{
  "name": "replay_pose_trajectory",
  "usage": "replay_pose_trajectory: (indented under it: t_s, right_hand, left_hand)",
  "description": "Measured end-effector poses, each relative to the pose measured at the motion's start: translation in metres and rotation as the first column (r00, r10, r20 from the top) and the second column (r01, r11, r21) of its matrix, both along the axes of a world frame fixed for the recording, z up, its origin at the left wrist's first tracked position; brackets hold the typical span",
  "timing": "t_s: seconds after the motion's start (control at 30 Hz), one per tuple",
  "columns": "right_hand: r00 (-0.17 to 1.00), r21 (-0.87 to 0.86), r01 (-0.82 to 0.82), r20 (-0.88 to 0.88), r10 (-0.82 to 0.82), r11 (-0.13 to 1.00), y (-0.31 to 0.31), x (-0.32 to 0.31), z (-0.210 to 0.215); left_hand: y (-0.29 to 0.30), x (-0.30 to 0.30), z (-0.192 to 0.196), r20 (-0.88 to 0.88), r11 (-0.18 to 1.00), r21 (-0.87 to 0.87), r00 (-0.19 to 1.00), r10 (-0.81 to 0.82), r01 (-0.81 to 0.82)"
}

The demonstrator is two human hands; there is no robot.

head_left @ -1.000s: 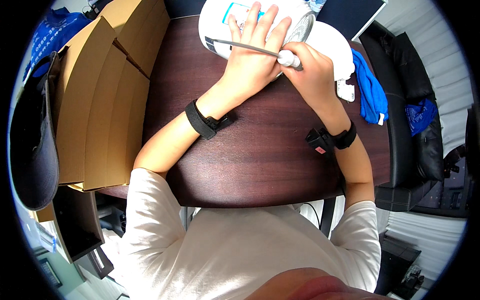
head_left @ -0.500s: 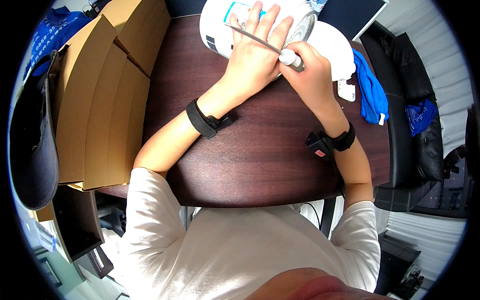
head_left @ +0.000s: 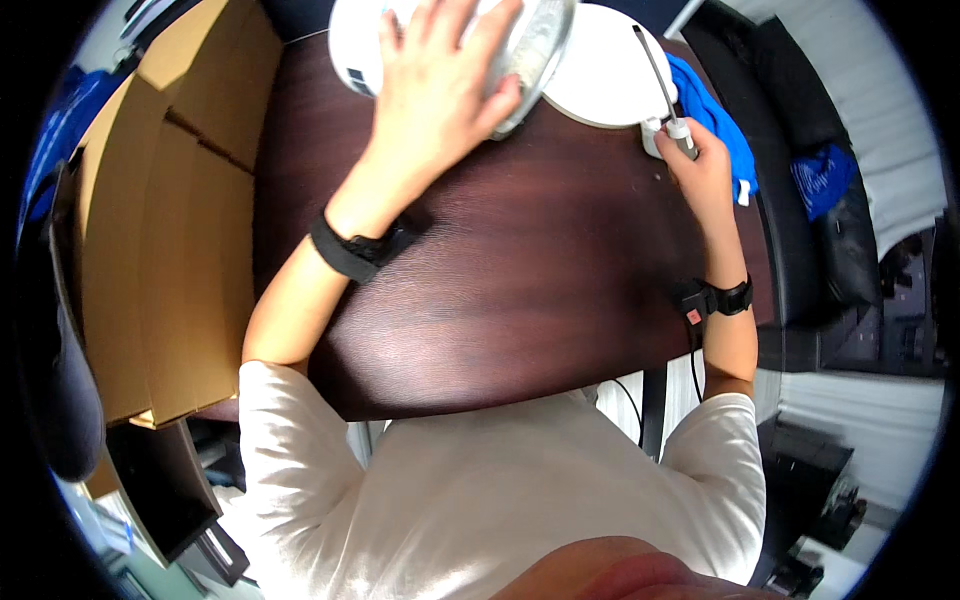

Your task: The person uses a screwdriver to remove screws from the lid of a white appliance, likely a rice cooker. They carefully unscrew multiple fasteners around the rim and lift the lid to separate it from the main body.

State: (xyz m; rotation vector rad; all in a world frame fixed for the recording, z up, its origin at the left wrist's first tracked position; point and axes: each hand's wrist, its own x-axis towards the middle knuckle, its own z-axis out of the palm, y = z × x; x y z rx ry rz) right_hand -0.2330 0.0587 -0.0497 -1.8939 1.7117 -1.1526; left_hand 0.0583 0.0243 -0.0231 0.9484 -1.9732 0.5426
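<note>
At the far end of the dark table point(head_left: 520, 270), left hand point(head_left: 435, 85) splayed on a white rounded appliance point(head_left: 355, 42). Right hand point(head_left: 705, 165), beside blue cloth point(head_left: 718, 110), closed round a screwdriver point(head_left: 679, 130) by its handle.

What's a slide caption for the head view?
Left hand on a white rounded object, right hand gripping a screwdriver beside a blue cloth.

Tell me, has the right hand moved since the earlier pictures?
Yes: the right hand has moved rightward over the table, toward the blue cloth.
</note>
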Motion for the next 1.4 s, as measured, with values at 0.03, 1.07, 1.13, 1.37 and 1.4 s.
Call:
replay_pose_trajectory:
  t_s: [0.03,1.07,1.13,1.37,1.4]
  right_hand:
    - [1.000,0.074,0.009,0.029,-0.011,0.997,0.001,-0.019,-0.007]
    - [0.941,0.361,0.084,0.277,-0.193,0.929,0.010,-0.091,-0.069]
    - [0.928,0.339,0.036,0.337,-0.157,0.940,0.014,-0.094,-0.069]
    - [0.925,0.328,0.056,0.338,-0.172,0.943,0.017,-0.091,-0.062]
    - [0.920,0.326,0.074,0.342,-0.190,0.943,0.018,-0.090,-0.060]
  left_hand:
    - [0.001,-0.001,0.003,0.014,1.000,-0.008,1.000,0.004,-0.004]
    - [-0.003,0.004,0.001,0.072,0.991,0.127,0.996,-0.044,0.035]
    - [-0.003,0.004,0.002,0.067,0.986,0.157,0.996,-0.064,0.052]
    - [0.009,0.010,0.024,0.094,0.975,0.199,0.988,-0.120,0.100]
    - [0.010,0.012,0.028,0.100,0.970,0.211,0.985,-0.140,0.116]
